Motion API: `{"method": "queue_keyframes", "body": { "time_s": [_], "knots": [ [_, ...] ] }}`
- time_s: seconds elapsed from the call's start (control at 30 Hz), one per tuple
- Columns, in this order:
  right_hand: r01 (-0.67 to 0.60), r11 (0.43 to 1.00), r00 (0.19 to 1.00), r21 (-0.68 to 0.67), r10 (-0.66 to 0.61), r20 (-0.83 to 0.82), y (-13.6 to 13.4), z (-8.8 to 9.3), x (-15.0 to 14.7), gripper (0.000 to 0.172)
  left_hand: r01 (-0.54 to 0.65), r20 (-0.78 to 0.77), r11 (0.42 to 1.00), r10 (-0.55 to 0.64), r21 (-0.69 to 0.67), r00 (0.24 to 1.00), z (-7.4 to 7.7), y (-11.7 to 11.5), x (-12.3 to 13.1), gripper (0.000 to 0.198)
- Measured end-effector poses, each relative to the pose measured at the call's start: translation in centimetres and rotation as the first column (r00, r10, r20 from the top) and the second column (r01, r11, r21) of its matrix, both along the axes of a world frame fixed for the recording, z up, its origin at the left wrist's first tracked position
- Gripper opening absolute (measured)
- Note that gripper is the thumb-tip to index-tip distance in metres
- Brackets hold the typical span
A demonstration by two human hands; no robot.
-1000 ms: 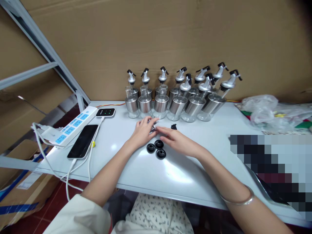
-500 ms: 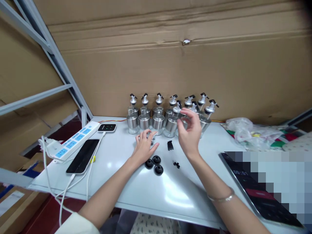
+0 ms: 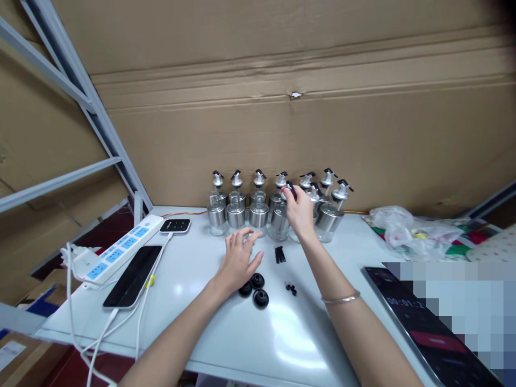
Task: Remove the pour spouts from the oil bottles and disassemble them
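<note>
My right hand (image 3: pixel 300 212) reaches to the row of glass-and-steel oil bottles (image 3: pixel 258 207) at the back of the white table (image 3: pixel 282 333); its fingers pinch the black-tipped spout cap (image 3: pixel 289 189) of one bottle in the front row. My left hand (image 3: pixel 241 259) rests on the table with fingers spread, over a small piece I cannot make out. Just below it lie three black round stoppers (image 3: pixel 255 287). A few small black parts (image 3: pixel 279 254) and tiny black bits (image 3: pixel 291 289) lie beside them.
At the left are a white-and-blue power strip (image 3: pixel 116 248), a black phone (image 3: pixel 133 275) on a cable and a small charger box (image 3: pixel 174 225). A crumpled plastic bag (image 3: pixel 397 226) lies at the right, a dark tablet (image 3: pixel 423 322) at the near right. Cardboard forms the back wall.
My right hand left the table beside my left hand, rose, and moved back to the bottles, closing on a spout cap. My view tilted upward. The left hand stayed in place.
</note>
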State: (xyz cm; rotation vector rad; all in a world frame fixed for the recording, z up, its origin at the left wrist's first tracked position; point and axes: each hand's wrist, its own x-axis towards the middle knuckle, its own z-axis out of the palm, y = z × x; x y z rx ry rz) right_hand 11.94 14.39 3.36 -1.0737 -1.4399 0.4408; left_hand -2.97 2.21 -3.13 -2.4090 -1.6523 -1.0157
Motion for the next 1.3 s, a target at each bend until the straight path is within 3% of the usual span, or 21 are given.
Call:
{"method": "queue_keyframes", "body": {
  "time_s": [0.17,0.27,0.37,0.43,0.47,0.57,0.73,0.93,1.0,1.07,1.17,1.23,1.3],
  "knots": [
    [-0.076,0.994,0.997,0.077,0.078,-0.014,-2.5,3.3,0.5,0.021,0.003,0.147,0.999,-0.008,0.034,0.989,0.0,-0.1,-0.3,0.044],
    [-0.150,0.980,0.978,0.134,0.167,-0.122,-4.7,5.5,0.6,0.020,0.080,0.236,0.994,-0.096,0.076,0.967,0.4,-0.4,-0.2,0.052],
    [-0.405,0.910,0.860,0.092,0.413,-0.299,-6.9,6.9,0.4,0.029,0.185,0.387,0.980,-0.198,0.069,0.901,1.1,-1.1,0.6,0.069],
    [-0.559,0.829,0.755,0.009,0.514,-0.408,-8.0,7.4,0.1,0.037,0.280,0.541,0.960,-0.218,-0.033,0.812,1.6,-1.6,1.7,0.080],
    [-0.610,0.792,0.719,-0.030,0.538,-0.439,-8.4,7.5,0.0,0.041,0.355,0.615,0.929,-0.222,-0.101,0.757,1.8,-1.9,2.2,0.083],
    [-0.679,0.727,0.681,-0.104,0.570,-0.459,-8.9,7.4,-0.6,0.049,0.542,0.808,0.808,-0.151,-0.231,0.570,2.1,-2.7,3.4,0.067],
    [-0.643,0.742,0.715,-0.189,0.493,-0.496,-8.0,6.8,-1.2,0.053,0.755,0.944,0.600,0.002,-0.266,0.330,2.5,-3.0,3.0,0.059],
    [-0.621,0.749,0.718,-0.230,0.427,-0.549,-7.3,7.2,-0.7,0.053,0.861,0.979,0.472,0.025,-0.191,0.204,2.9,-2.2,2.1,0.048],
    [-0.634,0.742,0.707,-0.220,0.440,-0.553,-7.3,7.3,-0.4,0.052,0.922,0.990,0.360,0.073,-0.141,0.123,2.9,-2.1,2.0,0.049],
    [-0.660,0.720,0.687,-0.215,0.463,-0.560,-7.1,7.2,-0.2,0.052,0.975,0.985,0.208,0.167,-0.077,0.042,2.8,-2.1,2.0,0.052],
    [-0.712,0.671,0.634,-0.208,0.487,-0.601,-6.9,7.1,-0.1,0.051,0.999,0.954,0.032,0.298,0.019,-0.028,2.5,-2.2,1.8,0.058],
    [-0.748,0.637,0.585,-0.189,0.497,-0.641,-6.8,7.1,-0.1,0.050,0.999,0.944,-0.005,0.327,0.050,-0.046,2.5,-2.2,1.6,0.060],
    [-0.781,0.602,0.535,-0.167,0.507,-0.676,-6.8,7.2,-0.3,0.050,0.999,0.946,-0.003,0.322,0.050,-0.046,2.4,-2.2,1.3,0.061]
  ]
}}
